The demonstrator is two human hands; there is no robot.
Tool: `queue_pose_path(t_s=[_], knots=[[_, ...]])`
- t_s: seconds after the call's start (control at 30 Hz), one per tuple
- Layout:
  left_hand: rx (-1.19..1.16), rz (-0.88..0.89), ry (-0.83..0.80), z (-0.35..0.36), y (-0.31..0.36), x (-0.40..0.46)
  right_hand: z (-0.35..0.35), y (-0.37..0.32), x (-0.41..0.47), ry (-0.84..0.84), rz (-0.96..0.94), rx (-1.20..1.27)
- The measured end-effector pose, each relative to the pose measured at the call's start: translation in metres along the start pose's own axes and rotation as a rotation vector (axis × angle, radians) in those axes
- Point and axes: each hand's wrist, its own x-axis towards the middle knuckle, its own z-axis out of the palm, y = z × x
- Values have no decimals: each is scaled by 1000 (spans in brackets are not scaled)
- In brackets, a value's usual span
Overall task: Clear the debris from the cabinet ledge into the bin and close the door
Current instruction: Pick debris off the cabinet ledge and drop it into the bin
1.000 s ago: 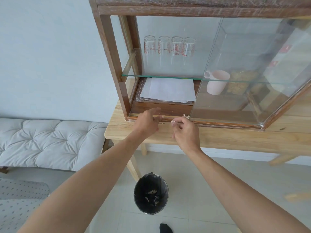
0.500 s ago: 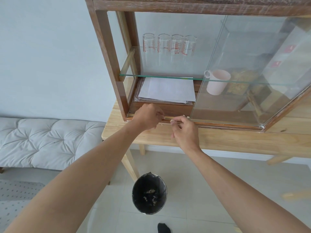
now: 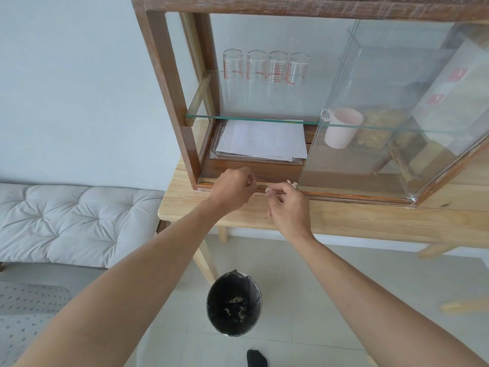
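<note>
A wooden cabinet (image 3: 169, 83) with glass shelves stands on a light wooden table. Its glass door (image 3: 397, 107) covers the right half; the left half is open. My left hand (image 3: 234, 185) rests on the bottom ledge (image 3: 205, 182), fingers curled and pinched together; what they hold is hidden. My right hand (image 3: 287, 205) sits just right of it at the ledge, fingers pinched on small pale debris (image 3: 270, 191). More pale debris (image 3: 291, 183) lies on the ledge by the door's edge. A black-lined bin (image 3: 234, 304) with scraps in it stands on the floor below.
Several measuring glasses (image 3: 264, 68) stand on the upper glass shelf. Papers (image 3: 262, 140) and a pink mug (image 3: 341, 128) are on the lower level. The table (image 3: 370, 221) juts toward me. A grey tufted bench (image 3: 74, 221) is at the left.
My left hand slid right along the ledge and its fingers curled shut from an extended reach. My right hand stayed pinched at the ledge. The view shifted slightly.
</note>
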Motion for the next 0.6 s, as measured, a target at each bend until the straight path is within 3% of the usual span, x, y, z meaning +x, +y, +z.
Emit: queue_pose_path(t_s=[0.2, 0.37, 0.6], knots=[[-319, -154, 33, -4, -8, -21, 1, -1, -8, -12, -14, 47], [-529, -258, -49, -9, -22, -71, -4, 11, -39, -43, -63, 83], [-516, -378, -175, 14, -56, -147, 9, 65, -110, -198, 13, 7]])
